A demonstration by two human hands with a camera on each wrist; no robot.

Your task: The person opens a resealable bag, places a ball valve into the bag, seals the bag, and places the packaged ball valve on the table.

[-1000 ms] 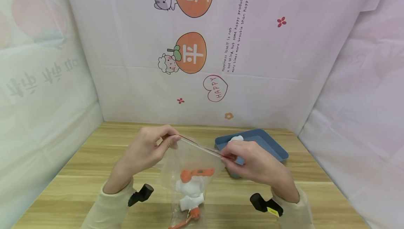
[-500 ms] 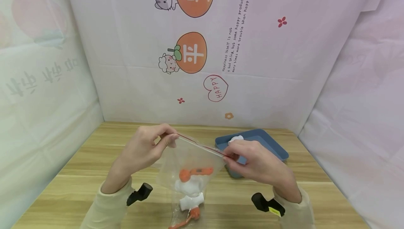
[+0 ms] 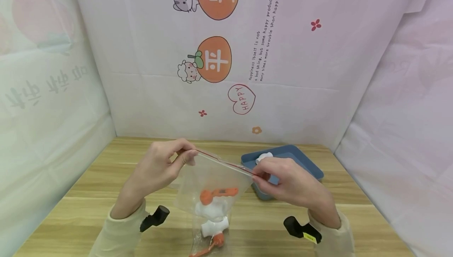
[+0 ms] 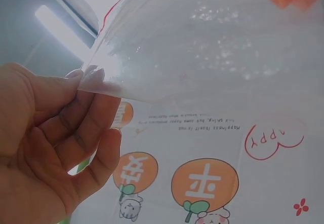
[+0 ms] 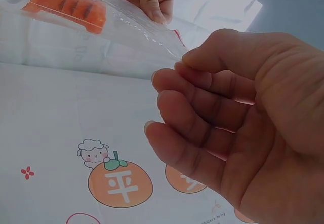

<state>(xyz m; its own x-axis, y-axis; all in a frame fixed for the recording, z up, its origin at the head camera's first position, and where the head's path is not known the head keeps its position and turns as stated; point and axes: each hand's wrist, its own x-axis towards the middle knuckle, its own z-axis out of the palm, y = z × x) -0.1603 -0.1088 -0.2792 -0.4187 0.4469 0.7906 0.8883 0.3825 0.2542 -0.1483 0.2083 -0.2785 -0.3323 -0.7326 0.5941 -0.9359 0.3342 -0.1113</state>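
Observation:
A clear zip bag [image 3: 219,174] with a red line along its top hangs between my hands. My left hand [image 3: 159,166] pinches one top corner between thumb and fingers; in the left wrist view the other fingers are loosely curled. The opposite corner is pinched by my right hand [image 3: 290,180], set slightly lower. Through the plastic shows a white valve [image 3: 211,208] with an orange handle [image 3: 224,192]. Below it a second white valve [image 3: 215,226] with an orange lever [image 3: 216,241] also shows through clear plastic; whether it lies in the same bag I cannot tell.
Behind my right hand a blue tray [image 3: 306,164] stands on the wooden table [image 3: 106,194], partly covered by that hand. It holds a white fitting [image 3: 264,156]. A printed white cloth [image 3: 159,103] rises at the table's back edge, with more cloth at both sides.
Both hands have drifted slightly apart, the left a little leftward and the right a little rightward. The bag's top edge is drawn a bit wider, and the upper valve has shifted slightly left.

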